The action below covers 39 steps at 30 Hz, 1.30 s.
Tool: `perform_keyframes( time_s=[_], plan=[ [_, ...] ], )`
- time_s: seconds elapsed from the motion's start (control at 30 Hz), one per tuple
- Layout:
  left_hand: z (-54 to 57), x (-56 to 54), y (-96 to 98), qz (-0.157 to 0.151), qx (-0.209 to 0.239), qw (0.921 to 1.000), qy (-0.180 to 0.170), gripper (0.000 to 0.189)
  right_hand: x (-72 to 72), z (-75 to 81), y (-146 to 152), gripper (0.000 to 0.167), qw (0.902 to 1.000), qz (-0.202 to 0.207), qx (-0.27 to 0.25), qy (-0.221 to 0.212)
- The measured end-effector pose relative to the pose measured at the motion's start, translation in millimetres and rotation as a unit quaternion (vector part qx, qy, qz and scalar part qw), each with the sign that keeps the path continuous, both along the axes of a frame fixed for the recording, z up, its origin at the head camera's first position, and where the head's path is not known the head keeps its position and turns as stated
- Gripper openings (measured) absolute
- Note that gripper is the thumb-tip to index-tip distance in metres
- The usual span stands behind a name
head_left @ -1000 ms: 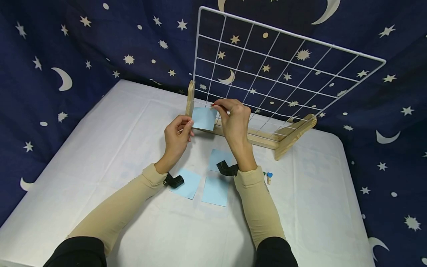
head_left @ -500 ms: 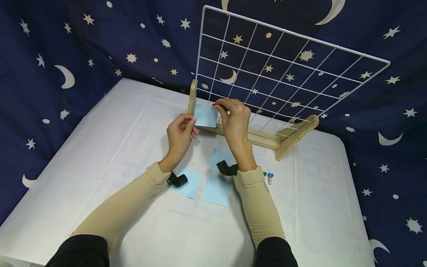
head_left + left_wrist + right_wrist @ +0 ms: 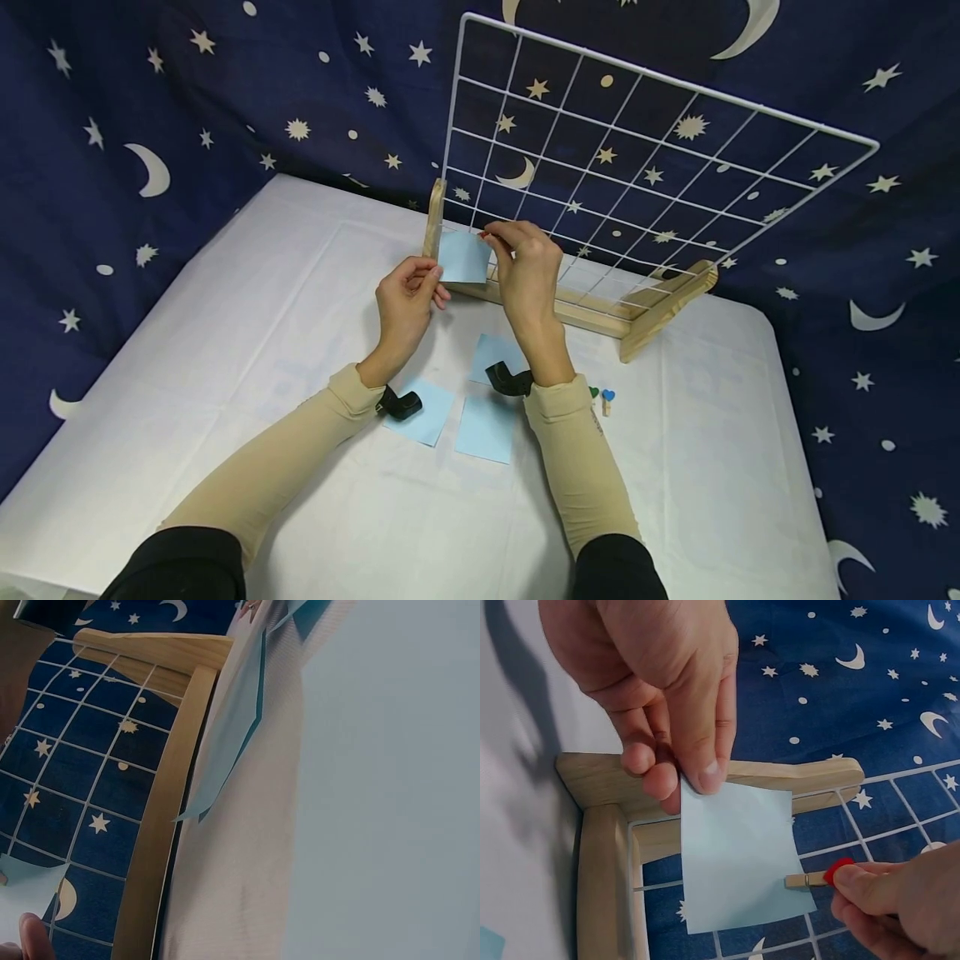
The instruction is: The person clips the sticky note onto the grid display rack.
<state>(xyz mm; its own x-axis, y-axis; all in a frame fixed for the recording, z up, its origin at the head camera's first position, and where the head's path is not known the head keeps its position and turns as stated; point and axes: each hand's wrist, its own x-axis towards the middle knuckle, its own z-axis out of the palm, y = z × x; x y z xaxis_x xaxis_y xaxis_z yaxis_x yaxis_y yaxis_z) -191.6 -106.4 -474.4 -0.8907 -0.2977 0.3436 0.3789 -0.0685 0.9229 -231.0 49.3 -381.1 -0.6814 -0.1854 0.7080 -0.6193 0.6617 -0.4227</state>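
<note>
My left hand [image 3: 407, 302] pinches one corner of a light blue paper note [image 3: 463, 257] between thumb and fingers. The note stands upright in front of the lower left part of a white wire grid [image 3: 558, 108]. My right hand [image 3: 531, 271] pinches a small wooden clothespin [image 3: 807, 880] by its red end. In the right wrist view the clothespin's tip overlaps the note's edge, opposite the left hand. Whether it also grips a wire cannot be seen. The left wrist view catches only a thumb tip [image 3: 34, 937] and part of the note.
Several light blue notes lie on the white table, one [image 3: 485, 429] in front of the hands. A clothespin with a blue heart [image 3: 607, 400] and a green-topped one [image 3: 594, 392] lie right of the right forearm. A wooden base [image 3: 667, 308] holds the grid before a dark blue star-patterned cloth [image 3: 247, 75].
The head view has shifted slightly. The note has risen a little against the grid, with my left hand still holding it. My right hand has come slightly left relative to the grid with the clothespin.
</note>
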Motion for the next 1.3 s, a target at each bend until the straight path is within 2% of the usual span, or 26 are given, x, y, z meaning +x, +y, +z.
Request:
perform_keyframes(
  time_s=[0.27, 0.47, 0.6, 0.93, 1.1, 1.3],
  plan=[
    [5.4, 1.5, 3.9, 0.014, -0.026, 0.9995, -0.011, 0.015, 1.1, -0.8, 2, 0.014, 0.9999, -0.012, 0.011, 0.006],
    [22.0, 13.7, 8.7, 0.015, -0.037, 0.9991, -0.014, 0.017, 2.1, -0.8, 1, 0.015, 0.9989, -0.031, 0.031, 0.014],
    [26.0, 19.6, 11.0, 0.018, -0.039, 0.999, -0.011, 0.018, 2.7, -2.3, 2, 0.017, 0.9986, -0.034, 0.039, 0.013],
    [28.8, 26.4, 7.1, 0.069, -0.093, 0.9931, -0.016, 0.007, 3.9, -6.2, 2, 0.024, 0.9986, -0.031, 0.044, -0.001],
    [29.7, 27.6, -0.3, 0.06, -0.094, 0.9934, -0.025, 0.012, 7.3, -4.7, 5, 0.023, 0.9994, -0.021, 0.028, -0.002],
    [34.0, 26.5, -11.6, 0.034, -0.109, 0.9926, -0.04, 0.018, 11.7, 1.8, 14, 0.019, 0.9999, -0.009, -0.003, 0.006]
  ],
)
